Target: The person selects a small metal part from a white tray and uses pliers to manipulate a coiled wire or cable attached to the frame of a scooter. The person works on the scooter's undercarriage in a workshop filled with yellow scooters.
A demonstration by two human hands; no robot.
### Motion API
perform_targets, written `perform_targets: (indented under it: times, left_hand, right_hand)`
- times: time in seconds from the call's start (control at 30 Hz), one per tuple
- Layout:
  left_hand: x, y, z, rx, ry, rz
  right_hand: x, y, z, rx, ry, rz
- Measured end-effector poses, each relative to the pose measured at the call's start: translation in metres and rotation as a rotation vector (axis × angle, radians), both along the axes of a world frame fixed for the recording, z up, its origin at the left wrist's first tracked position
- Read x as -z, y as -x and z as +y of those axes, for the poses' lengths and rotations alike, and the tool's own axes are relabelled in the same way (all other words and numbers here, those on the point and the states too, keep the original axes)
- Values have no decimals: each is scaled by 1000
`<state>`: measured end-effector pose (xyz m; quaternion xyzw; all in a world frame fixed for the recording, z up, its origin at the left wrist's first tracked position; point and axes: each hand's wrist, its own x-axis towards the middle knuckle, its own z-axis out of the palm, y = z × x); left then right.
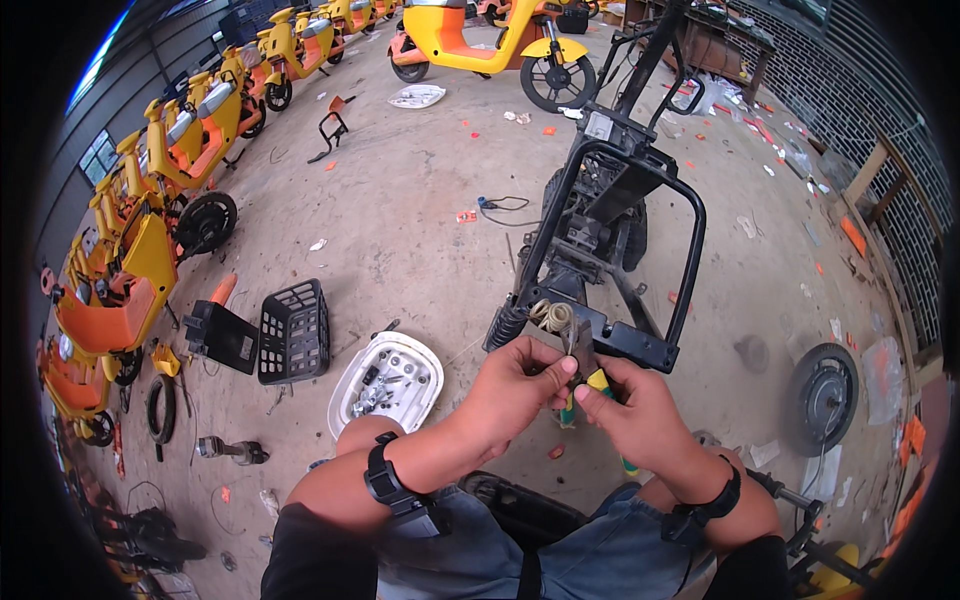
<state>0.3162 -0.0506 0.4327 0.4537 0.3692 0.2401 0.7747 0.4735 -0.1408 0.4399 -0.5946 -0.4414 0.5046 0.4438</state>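
Observation:
My right hand point(640, 410) is closed round a pair of pliers point(598, 381) with yellow-and-green handles, jaws pointing away from me. Beside the jaws, my left hand point(520, 385) pinches thumb against fingers; what it holds is too small and covered to make out. Just beyond my fingers is a cream-coloured coil point(550, 317), apparently coiled cable, at the end of a stripped black scooter frame point(690, 260). The frame's black tube loop rises in front of both hands.
A white tray point(428, 412) of loose bolts and metal parts lies left of my knees. Farther left are a black basket point(295, 335) and a power tool point(232, 450). A hub wheel point(825, 400) lies right. Yellow-and-orange scooters point(200, 140) line the left side; scraps litter the floor.

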Motion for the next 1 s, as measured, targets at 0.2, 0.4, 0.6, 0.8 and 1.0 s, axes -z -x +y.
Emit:
perform_targets:
  times: [0.2,0.4,0.6,0.8,1.0]
  left_hand:
    - [2,-1,0,21,-118,99]
    - [5,-2,4,43,-243,177]
    - [6,-5,3,49,-207,142]
    - [2,-3,7,270,-147,116]
    - [5,-2,9,276,-106,101]
  right_hand:
    - [-11,1,-3,18,75,92]
    - [-14,-2,-5,1,77,63]
    - [-16,-1,-4,2,74,83]
    - [-6,-5,-4,-50,28,65]
    - [-2,-3,-3,-11,15,53]
